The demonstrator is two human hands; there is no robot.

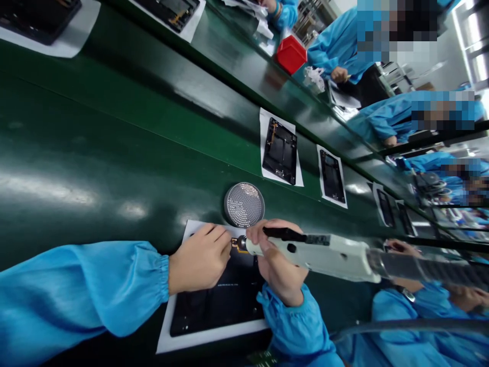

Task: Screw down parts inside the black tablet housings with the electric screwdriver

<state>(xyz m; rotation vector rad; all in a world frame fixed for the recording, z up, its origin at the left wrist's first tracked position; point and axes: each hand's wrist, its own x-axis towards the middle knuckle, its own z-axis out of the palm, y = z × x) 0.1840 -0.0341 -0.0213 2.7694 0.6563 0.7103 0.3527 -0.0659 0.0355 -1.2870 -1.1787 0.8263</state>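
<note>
Carefully, my right hand (278, 260) wraps the bulky screwdriver (324, 255) firmly; my open left hand (200, 260) steadies the thin, fragile panel (217, 306).

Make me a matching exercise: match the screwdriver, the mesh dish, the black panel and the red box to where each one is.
Things:
1. Screwdriver
2. Mesh dish
3. Black panel
4. Red box

Places:
A. Beside a co-worker
B. On white paper, under the left hand
C. In the right hand
D. On the green belt, just past the hands

Pairs: 1-C, 2-D, 3-B, 4-A
</note>
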